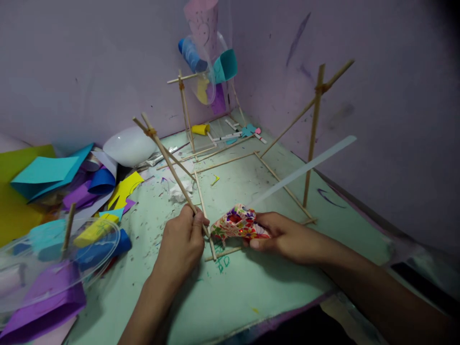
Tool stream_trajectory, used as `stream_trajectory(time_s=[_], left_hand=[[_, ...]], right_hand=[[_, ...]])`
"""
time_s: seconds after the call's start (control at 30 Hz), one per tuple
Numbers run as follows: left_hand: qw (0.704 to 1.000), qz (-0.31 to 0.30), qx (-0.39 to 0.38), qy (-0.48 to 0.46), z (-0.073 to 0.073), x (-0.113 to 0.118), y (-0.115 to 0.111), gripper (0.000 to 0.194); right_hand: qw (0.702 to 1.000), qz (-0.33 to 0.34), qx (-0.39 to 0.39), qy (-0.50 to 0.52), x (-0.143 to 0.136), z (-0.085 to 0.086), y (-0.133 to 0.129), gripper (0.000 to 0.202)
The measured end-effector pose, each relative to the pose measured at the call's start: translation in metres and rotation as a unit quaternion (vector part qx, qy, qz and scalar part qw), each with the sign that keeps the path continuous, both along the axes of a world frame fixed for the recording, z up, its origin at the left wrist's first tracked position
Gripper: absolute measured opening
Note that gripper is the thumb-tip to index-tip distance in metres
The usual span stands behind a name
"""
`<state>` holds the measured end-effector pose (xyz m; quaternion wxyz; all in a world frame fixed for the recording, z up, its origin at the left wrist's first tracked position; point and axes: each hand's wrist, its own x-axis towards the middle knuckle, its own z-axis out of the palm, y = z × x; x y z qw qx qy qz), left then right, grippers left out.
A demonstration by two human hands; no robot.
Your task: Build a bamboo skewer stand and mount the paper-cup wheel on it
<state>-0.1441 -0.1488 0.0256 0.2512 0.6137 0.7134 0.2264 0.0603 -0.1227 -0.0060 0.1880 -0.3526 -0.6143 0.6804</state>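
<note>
My left hand [187, 235] is closed around the lower end of a thin wooden stick [172, 170], which leans up and left to a crossing bound with an orange tie. In my right hand [283, 237] is a floral-patterned glue gun [237, 224], its nozzle touching or very near the foot of that stick. A long translucent glue stick [305, 167] projects from its back, up and to the right. The joint at the nozzle is partly hidden. Around both hands, other sticks form a rectangular frame [280, 179] on the pale green surface, with crossed uprights [314, 134] at the right.
Coloured paper pieces [46, 172] and a clear plastic disc [115, 239] lie at the left. A white balloon-like object [127, 146] rests by the wall. Behind the frame hang coloured paper cups [226, 65]; walls close the back and right.
</note>
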Motion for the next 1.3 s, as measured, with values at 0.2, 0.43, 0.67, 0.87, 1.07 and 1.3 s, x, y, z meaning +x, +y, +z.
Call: stream_trajectory(time_s=[0.2, 0.43, 0.67, 0.87, 1.07, 1.3], left_hand=[[1.000, 0.003, 0.003, -0.025, -0.0009, -0.0013, -0.0002, 0.025], [1.000, -0.001, 0.007, -0.003, 0.0017, -0.0007, -0.0008, 0.026], [1.000, -0.004, 0.010, 0.006, 0.0023, -0.0003, -0.0003, 0.026], [1.000, -0.013, 0.013, 0.020, 0.0010, -0.0008, 0.0000, 0.024], [0.998, -0.013, 0.031, 0.051, -0.0018, -0.0028, -0.0006, 0.024], [0.997, -0.007, 0.060, 0.054, -0.0013, -0.0018, -0.0022, 0.024]], right_hand=[[1.000, -0.005, 0.018, -0.024, -0.0024, -0.0022, 0.0005, 0.030], [1.000, -0.004, 0.007, -0.020, -0.0010, -0.0035, -0.0014, 0.032], [1.000, -0.010, -0.002, -0.022, -0.0023, 0.0013, -0.0011, 0.035], [1.000, -0.005, -0.011, -0.023, -0.0009, 0.0030, -0.0021, 0.034], [0.999, -0.007, -0.036, -0.005, 0.0037, 0.0048, -0.0030, 0.041], [1.000, -0.016, -0.002, 0.000, 0.0043, 0.0011, -0.0027, 0.040]])
